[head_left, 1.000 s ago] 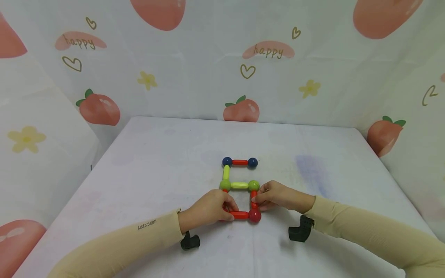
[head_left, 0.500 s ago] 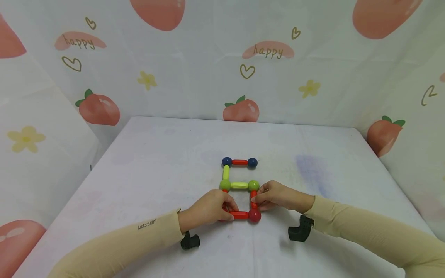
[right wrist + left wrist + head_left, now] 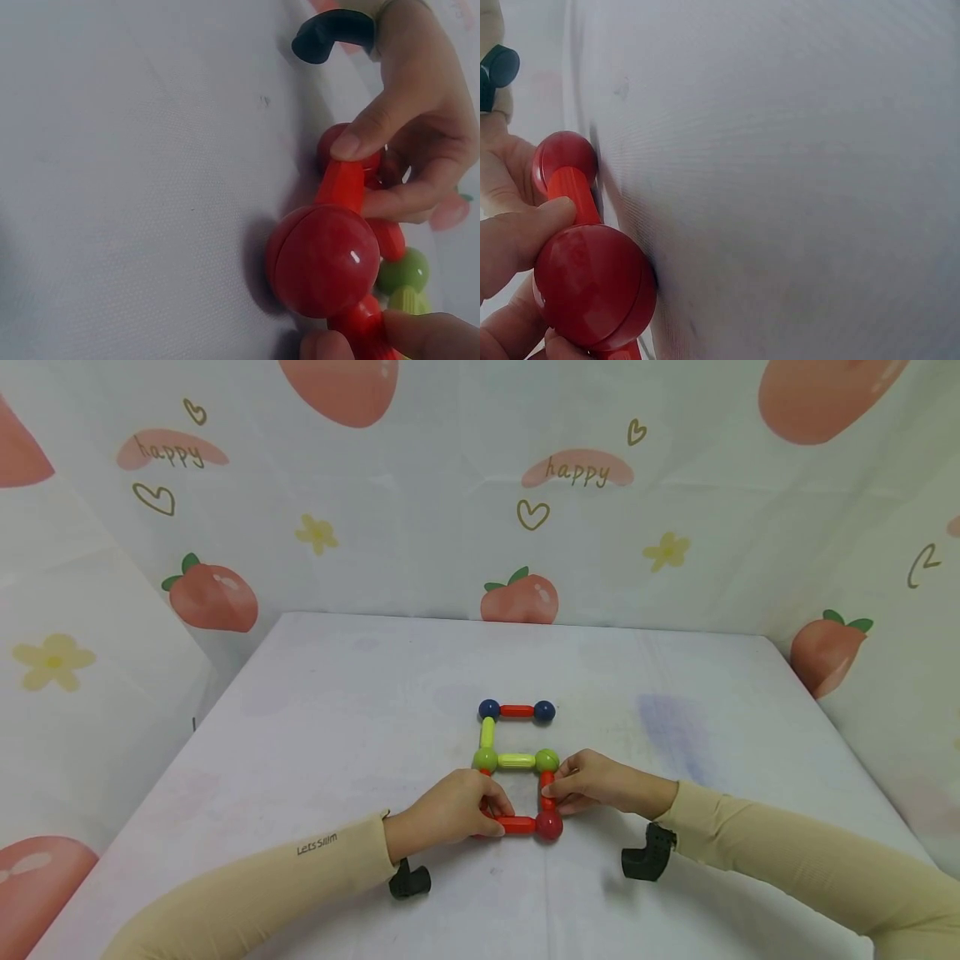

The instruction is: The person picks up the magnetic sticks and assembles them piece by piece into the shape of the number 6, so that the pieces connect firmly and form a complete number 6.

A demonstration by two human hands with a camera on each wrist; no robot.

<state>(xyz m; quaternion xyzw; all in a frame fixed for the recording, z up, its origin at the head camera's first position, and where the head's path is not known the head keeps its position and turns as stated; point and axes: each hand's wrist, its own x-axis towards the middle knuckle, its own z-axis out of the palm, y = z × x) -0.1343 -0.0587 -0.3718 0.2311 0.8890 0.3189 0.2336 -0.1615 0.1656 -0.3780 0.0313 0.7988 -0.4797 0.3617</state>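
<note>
A figure of magnetic rods and balls lies on the white table, shaped like a 6. My left hand (image 3: 457, 806) pinches the red bottom rod (image 3: 519, 825) near its left end. The left red ball (image 3: 595, 287) is mostly hidden by this hand in the head view. My right hand (image 3: 603, 783) pinches the red right-side rod (image 3: 547, 792) between thumb and fingers. That rod runs from the right red ball (image 3: 549, 825) up to a green ball (image 3: 547, 761). In the right wrist view, the left thumb (image 3: 352, 142) rests on the bottom rod.
Farther up are a yellow-green crossbar rod (image 3: 517, 761), another green ball (image 3: 486, 759) and a yellow-green upright rod (image 3: 487, 734). A red rod (image 3: 517, 711) joins two blue balls (image 3: 489, 709) at the top. A cloth printed with peaches hangs behind the table (image 3: 360, 693).
</note>
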